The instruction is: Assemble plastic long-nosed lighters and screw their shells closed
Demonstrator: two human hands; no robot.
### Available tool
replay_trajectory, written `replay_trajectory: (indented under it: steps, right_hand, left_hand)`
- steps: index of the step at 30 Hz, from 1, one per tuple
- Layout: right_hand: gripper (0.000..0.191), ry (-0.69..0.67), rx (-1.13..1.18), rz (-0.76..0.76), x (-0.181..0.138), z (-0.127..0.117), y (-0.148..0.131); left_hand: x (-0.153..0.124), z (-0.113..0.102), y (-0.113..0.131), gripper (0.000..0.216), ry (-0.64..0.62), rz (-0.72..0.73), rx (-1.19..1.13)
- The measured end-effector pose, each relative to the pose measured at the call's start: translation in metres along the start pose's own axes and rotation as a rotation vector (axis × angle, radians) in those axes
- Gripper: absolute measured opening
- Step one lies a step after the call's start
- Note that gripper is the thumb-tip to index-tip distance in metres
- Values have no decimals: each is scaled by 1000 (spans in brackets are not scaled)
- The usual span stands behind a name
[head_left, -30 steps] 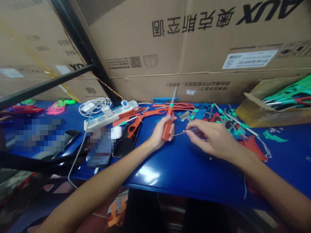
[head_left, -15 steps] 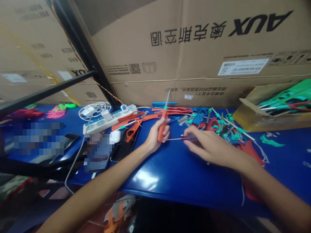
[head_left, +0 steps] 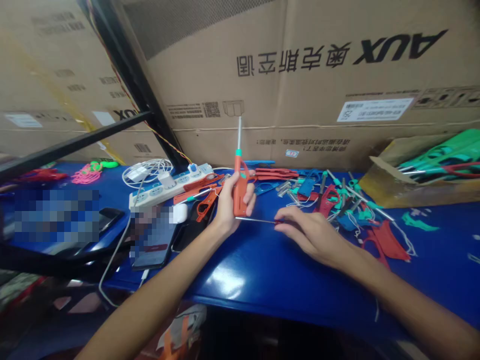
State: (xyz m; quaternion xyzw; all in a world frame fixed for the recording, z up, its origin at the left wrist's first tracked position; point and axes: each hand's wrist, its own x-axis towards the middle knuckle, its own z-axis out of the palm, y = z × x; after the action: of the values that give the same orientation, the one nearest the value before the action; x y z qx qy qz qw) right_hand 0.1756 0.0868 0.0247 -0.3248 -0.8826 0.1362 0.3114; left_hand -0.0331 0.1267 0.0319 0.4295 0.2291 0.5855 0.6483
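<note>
My left hand (head_left: 227,202) is closed around the orange body of a long-nosed gas lighter (head_left: 240,192), held upright with its metal tube pointing up and a green collar below the tube. Between the fingers of my right hand (head_left: 311,232) is a screwdriver (head_left: 258,220); most of its dark red handle is hidden by the hand. Its thin shaft points left, and the tip is at the bottom end of the lighter; whether it touches there I cannot tell. Just beyond my right hand lies a heap of lighter parts (head_left: 343,195), with green collars, metal tubes and white wires.
A white power strip (head_left: 150,195) with chargers and cables stands left of my hands, near phones (head_left: 155,250). Red shell pieces (head_left: 388,240) lie at right. An open carton (head_left: 412,192) holds green lighters. Large cardboard boxes (head_left: 292,100) and a black metal frame (head_left: 146,75) rise behind.
The lighter has moved a little left and now stands more upright. My right hand has shifted slightly left and down, with the screwdriver tip still at the lighter's bottom end.
</note>
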Motion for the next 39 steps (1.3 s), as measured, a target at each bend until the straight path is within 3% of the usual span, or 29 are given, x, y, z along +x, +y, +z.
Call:
replay_trajectory:
  steps: [4, 7, 15, 39]
  right_hand:
    - [10, 205, 51, -36, 1, -10, 3]
    - [11, 258, 7, -87, 3, -9, 1]
    - [12, 216, -47, -126, 2, 6, 0]
    - [14, 90, -118, -209, 1, -9, 7]
  left_hand:
    - [2, -2, 6, 31, 50, 24, -22]
    - [2, -3, 6, 29, 55, 6, -34]
    - [1, -1, 2, 30, 47, -19, -60]
    - [2, -5, -4, 34, 36, -97, -58]
